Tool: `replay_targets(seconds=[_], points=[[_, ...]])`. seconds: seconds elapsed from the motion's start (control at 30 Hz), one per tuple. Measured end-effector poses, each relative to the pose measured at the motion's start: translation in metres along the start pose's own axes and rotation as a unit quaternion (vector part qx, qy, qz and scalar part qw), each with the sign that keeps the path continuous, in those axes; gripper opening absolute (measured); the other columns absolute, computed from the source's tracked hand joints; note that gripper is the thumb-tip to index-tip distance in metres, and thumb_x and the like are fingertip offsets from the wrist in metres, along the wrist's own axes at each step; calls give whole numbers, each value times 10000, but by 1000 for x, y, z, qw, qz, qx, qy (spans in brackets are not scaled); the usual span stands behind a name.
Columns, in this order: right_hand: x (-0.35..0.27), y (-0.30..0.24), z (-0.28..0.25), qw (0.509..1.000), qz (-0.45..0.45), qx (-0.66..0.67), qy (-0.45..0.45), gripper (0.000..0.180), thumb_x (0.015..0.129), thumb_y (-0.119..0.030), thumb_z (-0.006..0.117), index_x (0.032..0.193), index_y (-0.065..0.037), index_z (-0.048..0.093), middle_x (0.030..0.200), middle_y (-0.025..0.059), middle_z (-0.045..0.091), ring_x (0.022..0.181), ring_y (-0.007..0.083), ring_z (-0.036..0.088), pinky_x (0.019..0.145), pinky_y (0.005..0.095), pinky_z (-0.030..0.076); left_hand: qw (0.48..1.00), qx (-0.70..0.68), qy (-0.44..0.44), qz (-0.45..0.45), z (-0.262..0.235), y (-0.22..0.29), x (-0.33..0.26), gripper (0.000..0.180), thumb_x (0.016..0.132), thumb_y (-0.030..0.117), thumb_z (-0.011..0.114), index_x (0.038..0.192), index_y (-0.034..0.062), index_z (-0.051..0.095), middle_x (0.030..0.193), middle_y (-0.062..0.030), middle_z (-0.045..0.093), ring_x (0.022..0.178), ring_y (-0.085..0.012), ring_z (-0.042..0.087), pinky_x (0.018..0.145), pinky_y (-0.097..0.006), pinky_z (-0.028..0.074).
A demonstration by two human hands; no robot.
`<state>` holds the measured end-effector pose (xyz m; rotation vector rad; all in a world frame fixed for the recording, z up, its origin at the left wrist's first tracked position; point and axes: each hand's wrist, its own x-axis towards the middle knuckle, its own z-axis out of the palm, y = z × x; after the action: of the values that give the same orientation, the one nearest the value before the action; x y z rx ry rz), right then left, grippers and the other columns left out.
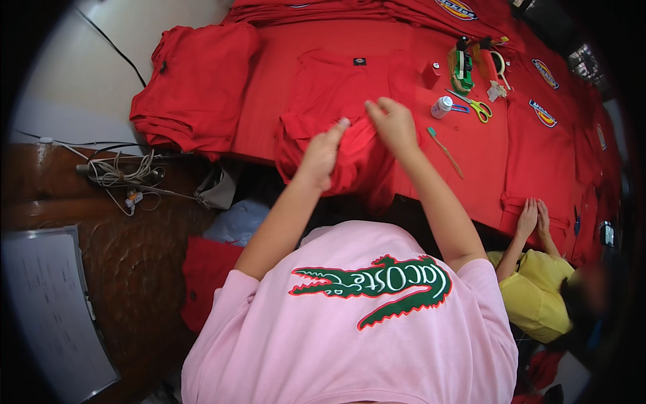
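A red T-shirt (330, 87) lies in front of me on the red-covered table, its collar with a dark label toward the far side. Its near part is gathered up and bunched at the table's front edge. My left hand (319, 157) is closed on the bunched cloth, thumb pointing up. Just to the right and slightly farther off, my right hand (394, 126) pinches another fold of the same shirt. Between the two hands the fabric is raised in a loose fold. The fingertips of my left hand are partly hidden by the cloth.
A pile of red shirts (195, 87) sits to the left. Right of my hands lie a white bottle (441, 106), yellow-handled scissors (480, 112), a toothbrush (444, 152) and a green tape dispenser (461, 71). A co-worker in yellow (538, 296) handles red cloth at right. Coiled cables (124, 170) lie at left.
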<state>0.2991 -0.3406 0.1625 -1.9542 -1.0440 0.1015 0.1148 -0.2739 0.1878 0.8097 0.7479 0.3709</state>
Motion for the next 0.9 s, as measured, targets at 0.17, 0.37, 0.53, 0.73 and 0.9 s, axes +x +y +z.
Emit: replay_targets(seconds=[0.17, 0.37, 0.53, 0.73, 0.9], points=[[14, -12, -50, 854, 283, 391, -193, 403, 1005, -438, 728, 922, -45, 701, 849, -14, 687, 754, 102, 624, 701, 274, 514, 999, 5, -45, 24, -37, 66, -29, 266, 1028, 318, 717, 1100, 63, 700, 1023, -10, 726, 945, -105, 678, 856, -295, 559], [12, -31, -72, 804, 320, 420, -271, 446, 1003, -477, 710, 1038, -32, 731, 1012, 37, 722, 912, 115, 670, 835, 266, 534, 995, -4, -66, 77, -71, 58, -27, 148, 1048, 220, 688, 1123, 92, 692, 1019, 32, 720, 937, -69, 677, 851, -249, 548], [2, -40, -63, 871, 162, 278, -371, 317, 984, -376, 739, 978, -59, 750, 980, -29, 698, 924, 72, 626, 880, 247, 479, 993, -27, -82, 75, -44, 63, -24, 147, 1049, 203, 683, 1127, 79, 693, 1038, 16, 736, 929, -77, 689, 856, -240, 550], [-14, -37, -30, 856, 124, 387, -319, 183, 1009, -227, 716, 933, -62, 693, 815, -57, 610, 787, 35, 535, 726, 262, 456, 994, -43, -28, 98, -22, 65, -20, 148, 1043, 234, 694, 1109, 101, 698, 1033, -9, 734, 910, -101, 689, 838, -263, 551], [-62, -100, -6, 973, -226, 27, -30, 353, 975, -339, 732, 858, -42, 580, 673, 177, 574, 605, 336, 616, 553, 428, 498, 996, -6, 55, 67, -8, 27, 4, 278, 1052, 377, 669, 1025, 101, 695, 918, 12, 663, 806, -96, 597, 759, -273, 497]])
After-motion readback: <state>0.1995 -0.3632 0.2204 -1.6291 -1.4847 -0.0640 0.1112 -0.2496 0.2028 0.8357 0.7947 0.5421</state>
